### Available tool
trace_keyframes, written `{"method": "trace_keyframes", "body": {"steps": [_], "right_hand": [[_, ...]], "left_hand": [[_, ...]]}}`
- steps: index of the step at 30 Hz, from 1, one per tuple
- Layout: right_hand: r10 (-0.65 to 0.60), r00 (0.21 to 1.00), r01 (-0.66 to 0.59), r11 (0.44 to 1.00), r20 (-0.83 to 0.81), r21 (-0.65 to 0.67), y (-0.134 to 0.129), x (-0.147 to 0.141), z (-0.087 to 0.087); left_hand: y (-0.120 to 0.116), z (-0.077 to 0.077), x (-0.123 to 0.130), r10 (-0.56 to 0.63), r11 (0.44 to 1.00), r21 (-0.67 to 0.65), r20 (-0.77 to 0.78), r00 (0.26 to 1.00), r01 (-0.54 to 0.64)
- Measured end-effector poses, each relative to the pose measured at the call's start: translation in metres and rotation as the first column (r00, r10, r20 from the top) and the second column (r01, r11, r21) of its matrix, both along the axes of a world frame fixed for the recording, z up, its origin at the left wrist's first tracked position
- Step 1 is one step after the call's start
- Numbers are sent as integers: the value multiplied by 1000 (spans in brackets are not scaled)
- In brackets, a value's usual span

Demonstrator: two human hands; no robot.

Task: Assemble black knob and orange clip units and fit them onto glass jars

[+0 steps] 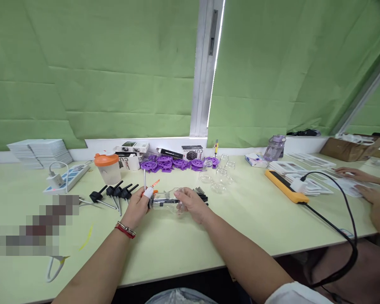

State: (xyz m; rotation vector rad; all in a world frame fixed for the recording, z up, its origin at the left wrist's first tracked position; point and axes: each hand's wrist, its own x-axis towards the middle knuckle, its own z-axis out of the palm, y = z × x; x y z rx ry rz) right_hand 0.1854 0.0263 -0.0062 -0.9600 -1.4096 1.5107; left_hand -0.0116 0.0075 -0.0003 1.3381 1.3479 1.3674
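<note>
My left hand (138, 207) and my right hand (191, 204) hold a clear plastic piece (168, 202) between them above the table, with black and metal parts showing inside it. A thin metal rod and an orange piece stick up by my left fingers; how they are held is unclear. Black-headed parts with metal rods (117, 193) lie left of my left hand. Just beyond my right hand are small springs and black rods (201, 195). Purple plastic pieces (165, 163) lie at the back, with clear cups (222, 171) to their right.
An orange-lidded cup (108, 169), boxes (131, 155) and a white power strip (71, 177) stand at the left. On the right are a yellow power strip (284, 185) with a black cable, a purple bottle (274, 148), white sheets (303, 175) and another person's hands (360, 181).
</note>
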Motion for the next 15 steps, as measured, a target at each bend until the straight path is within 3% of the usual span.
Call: {"method": "trace_keyframes", "body": {"steps": [2, 3, 5, 6, 7, 8, 9, 11, 12, 13, 15], "right_hand": [[-47, 994, 20, 966, 102, 257, -3, 3, 2], [-65, 986, -7, 907, 156, 422, -5, 4, 3], [-78, 967, -115, 720, 244, 685, -7, 6, 5], [-73, 959, -162, 647, 273, 745, -7, 6, 5], [-65, 957, -183, 624, 283, 760, -7, 6, 5], [-60, 959, -168, 663, 275, 730, -6, 5, 4], [-54, 964, -132, 749, 259, 649, -5, 4, 3], [-10, 971, -78, 933, 240, 352, -2, 3, 1], [29, 970, -80, 975, 240, 209, -1, 4, 0], [63, 968, -99, 986, 243, 137, -1, 5, 1], [101, 960, -166, 956, 260, 241, -1, 9, 3]], "left_hand": [[1, 1, 0, 13, 998, -60, 7, 1000, -13], [2, 1, 0, 14, 995, -99, 30, 999, -11], [4, 2, -2, 11, 985, -170, 90, 996, 4], [5, 3, -3, 12, 982, -187, 108, 994, 8], [5, 3, -3, 17, 983, -186, 108, 994, 3], [5, 4, -3, 28, 985, -170, 93, 995, -12], [5, 4, -3, 39, 989, -143, 68, 997, -29], [3, 4, -1, 60, 995, -83, 10, 998, -59], [3, 3, 0, 71, 996, -61, -14, 997, -72], [3, 3, 0, 79, 995, -52, -27, 997, -80], [3, 2, 1, 80, 995, -59, -12, 997, -80]]}}
